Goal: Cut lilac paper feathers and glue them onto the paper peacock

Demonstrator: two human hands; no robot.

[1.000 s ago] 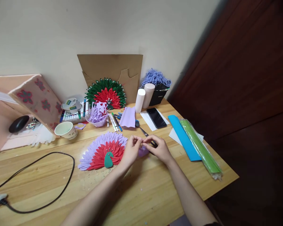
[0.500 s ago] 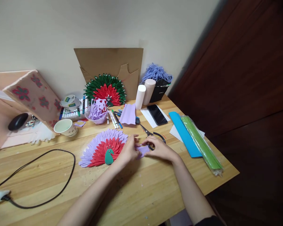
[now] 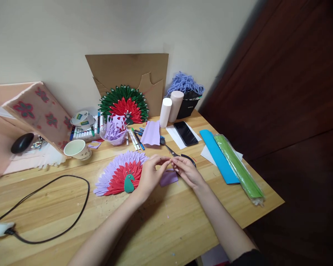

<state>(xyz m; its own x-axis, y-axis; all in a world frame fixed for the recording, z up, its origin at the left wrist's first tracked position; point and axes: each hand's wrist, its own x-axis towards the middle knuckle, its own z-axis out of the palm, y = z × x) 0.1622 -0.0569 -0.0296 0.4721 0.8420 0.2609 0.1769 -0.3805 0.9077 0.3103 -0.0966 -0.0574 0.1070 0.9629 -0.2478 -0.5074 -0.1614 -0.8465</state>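
My left hand [image 3: 152,175] and my right hand [image 3: 187,171] meet at the fingertips above the table, both closed in a pinch. Whatever they pinch is too small or too hidden to make out. Just below the fingers, a small purple paper piece [image 3: 168,178] lies on the wood. Scissors [image 3: 172,151] rest behind my right hand, which covers part of their black handles. To the left of my left hand lies a paper peacock [image 3: 121,173] with a green body, red inner feathers and purple outer ones.
A green and red peacock [image 3: 124,105] leans on cardboard [image 3: 127,68] at the back. Nearby stand a bowl of purple scraps [image 3: 114,135], a paper cup [image 3: 77,149], markers and white cylinders. A phone [image 3: 185,133], blue paper [image 3: 219,157] and green roll [image 3: 238,168] lie right; a black cable [image 3: 84,207] loops left.
Both hands have lifted off the small purple paper piece, and their fingertips have come together above it. The paper now lies uncovered on the table.
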